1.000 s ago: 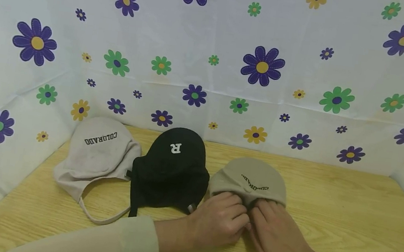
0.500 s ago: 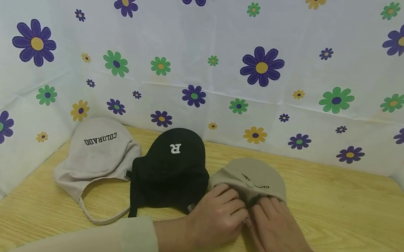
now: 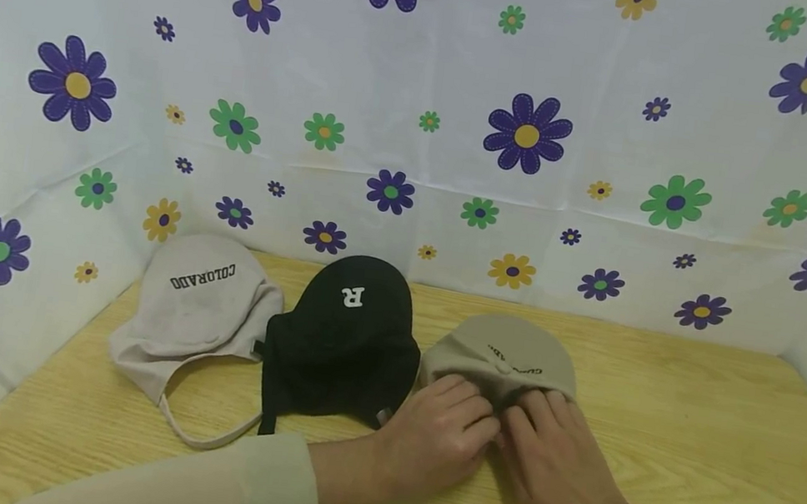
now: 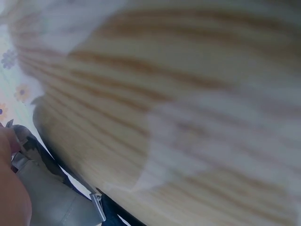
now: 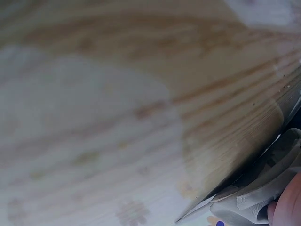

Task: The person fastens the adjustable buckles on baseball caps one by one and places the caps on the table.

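A khaki cap (image 3: 535,348) with dark lettering lies on the table at centre right, its near edge bunched upward. My left hand (image 3: 437,433) grips that near edge with curled fingers. Close beside it, my right hand (image 3: 563,461) holds the same edge, its fingertips tucked into the cap and out of sight. The left wrist view catches part of the left hand (image 4: 14,188) against the cap fabric (image 4: 51,193). In the right wrist view, the right hand (image 5: 289,202) touches folded cloth of the cap (image 5: 235,202).
Left of the khaki cap sits a black cap (image 3: 338,353) with a white letter, close to my left forearm. Farther left lies a pale cap (image 3: 193,302) marked COLORADO, its strap (image 3: 210,437) looped forward. A flowered cloth (image 3: 425,78) hangs behind the wooden table (image 3: 692,422).
The cap's near edge was lifted and folded over more of the lettering. Both hands stay at that edge, with only small finger shifts.
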`<state>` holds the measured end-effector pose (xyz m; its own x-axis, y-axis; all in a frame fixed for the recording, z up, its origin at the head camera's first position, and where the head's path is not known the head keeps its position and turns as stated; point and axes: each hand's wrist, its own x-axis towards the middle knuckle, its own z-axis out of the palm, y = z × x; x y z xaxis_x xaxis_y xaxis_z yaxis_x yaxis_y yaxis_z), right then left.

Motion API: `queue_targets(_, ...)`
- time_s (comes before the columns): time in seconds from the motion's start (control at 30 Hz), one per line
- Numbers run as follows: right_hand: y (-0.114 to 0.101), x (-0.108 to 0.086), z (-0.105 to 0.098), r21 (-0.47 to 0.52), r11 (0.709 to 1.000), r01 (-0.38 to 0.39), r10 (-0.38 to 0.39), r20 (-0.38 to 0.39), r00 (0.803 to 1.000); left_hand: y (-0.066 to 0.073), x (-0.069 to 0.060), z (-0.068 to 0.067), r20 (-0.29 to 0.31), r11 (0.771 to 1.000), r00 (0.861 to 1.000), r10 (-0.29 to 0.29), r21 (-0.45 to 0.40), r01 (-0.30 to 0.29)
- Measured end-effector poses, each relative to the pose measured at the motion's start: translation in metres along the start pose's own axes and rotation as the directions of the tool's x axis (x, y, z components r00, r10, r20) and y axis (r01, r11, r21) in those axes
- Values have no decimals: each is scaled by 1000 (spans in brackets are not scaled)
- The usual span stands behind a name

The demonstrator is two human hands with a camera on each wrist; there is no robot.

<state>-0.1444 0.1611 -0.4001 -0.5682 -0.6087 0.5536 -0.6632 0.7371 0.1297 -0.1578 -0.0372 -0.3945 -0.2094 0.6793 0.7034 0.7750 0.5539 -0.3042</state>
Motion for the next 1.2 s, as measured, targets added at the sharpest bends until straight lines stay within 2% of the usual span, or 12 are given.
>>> queue_targets(0.27, 7, -2, -2, -5, 1000, -22, 22, 12, 1000, -1, 0, -4, 19, 999, 1000, -20, -24, 20)
queue_targets(0.43, 16, -9, -2, -21, 999, -38, 38, 9, 999, -2, 2, -6, 0, 998, 1000, -14, -55, 13)
queue_targets(0.6, 27, -21, -4, -49, 996, -79, 81, 50, 995, -2, 1, -7, -10, 996, 1000, 4, -91, -5)
queue_targets(0.77, 34, -30, -7, -63, 993, -96, 100, 75, 992, -2, -9, -12, 10, 991, 998, 69, -113, -68)
queue_targets(0.87, 37, -35, -8, -60, 994, -90, 93, 67, 993, -2, -19, -16, 26, 989, 997, 76, -129, -72)
queue_targets(1.03, 45, -40, -10, -69, 995, -72, 75, 39, 996, -9, -36, -23, 31, 974, 999, 13, -227, -6)
queue_targets(1.13, 51, -43, -12, -77, 993, -93, 97, 47, 994, -18, -42, -30, 48, 960, 996, -73, -267, 84)
queue_targets(1.2, 57, -48, -15, -76, 991, -110, 114, 54, 992, -25, -43, -35, 41, 949, 989, -143, -280, 148)
